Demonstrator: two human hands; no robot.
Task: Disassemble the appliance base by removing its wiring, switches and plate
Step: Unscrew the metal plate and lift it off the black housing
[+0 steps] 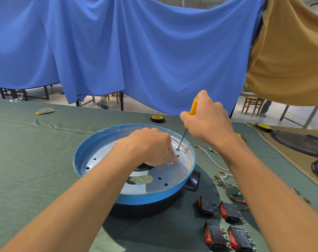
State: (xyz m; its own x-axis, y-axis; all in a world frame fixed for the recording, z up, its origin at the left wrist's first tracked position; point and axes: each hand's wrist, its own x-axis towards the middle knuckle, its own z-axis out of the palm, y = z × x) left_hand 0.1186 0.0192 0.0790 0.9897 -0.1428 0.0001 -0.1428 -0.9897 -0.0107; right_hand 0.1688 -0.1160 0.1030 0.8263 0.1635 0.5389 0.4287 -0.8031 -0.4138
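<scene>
Screwdriver [186, 131] tip sits on a screw [177, 149] at the base's [78, 160] far side, right hand's [209, 120] fingers wrapped round the handle. Left hand's [150, 146] fingers bend onto the plate [172, 171], pinch unclear. Switches [207, 206], wires [209, 157] lie right of the base. Plate step, I'd say: next, firm downward turning.

a workshop-style hall split into work stations: the tabletop [36, 151] is draped in green cloth, and a blue cloth [136, 51] and a tan cloth [285, 60] hang as dividers. rocker switches [207, 206], loose wires [209, 157], a black tape roll [157, 118] and a yellow-handled screwdriver [193, 110] mark bench work. beyond the cloths stand a wooden stool [252, 104] and plain tables [36, 93] on a pale floor.
</scene>
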